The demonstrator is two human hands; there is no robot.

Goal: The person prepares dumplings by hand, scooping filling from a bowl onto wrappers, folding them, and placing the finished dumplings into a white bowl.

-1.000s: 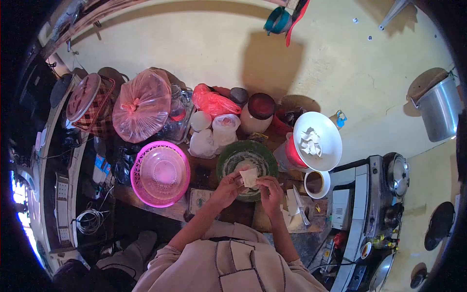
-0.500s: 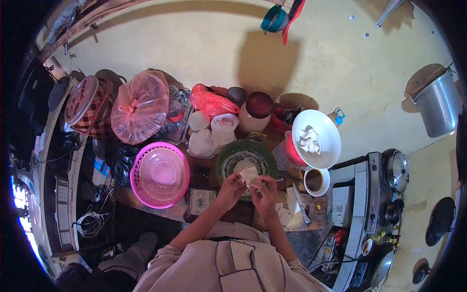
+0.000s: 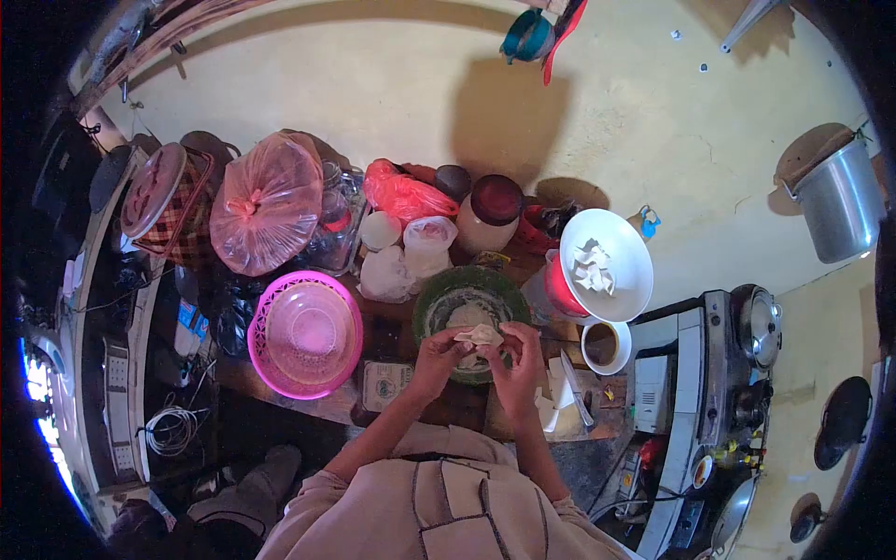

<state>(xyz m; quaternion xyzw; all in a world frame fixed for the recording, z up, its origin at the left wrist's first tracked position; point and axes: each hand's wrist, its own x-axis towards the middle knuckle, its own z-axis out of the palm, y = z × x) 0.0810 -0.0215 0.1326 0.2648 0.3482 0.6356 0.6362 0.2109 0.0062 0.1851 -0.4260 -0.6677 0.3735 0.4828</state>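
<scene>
My left hand (image 3: 437, 362) and my right hand (image 3: 516, 370) pinch a pale dumpling wrapper (image 3: 481, 335) from opposite sides, and it looks folded and bunched. Below it stands a green bowl (image 3: 429, 297) holding a pale, pasty filling. Cut wrapper sheets (image 3: 560, 383) lie on a board to the right of my right hand, with a knife (image 3: 579, 396) beside them. Several folded white pieces (image 3: 594, 267) rest in a large white bowl (image 3: 633, 247) farther right. In front of that, a small white bowl (image 3: 623, 360) holds dark brown liquid.
On the left sits a pink basket (image 3: 260, 359), with a tied pink plastic bag (image 3: 266, 205) behind it. White bags (image 3: 387, 274) and a red-lidded jar (image 3: 490, 229) line the back. A stove (image 3: 717, 355) stands at right; a pot (image 3: 840, 205) hangs on the wall.
The wrapper, flat and raised before, now looks folded between my fingers. My right hand has risen slightly and moved right; my left hand stays at its side of the wrapper.
</scene>
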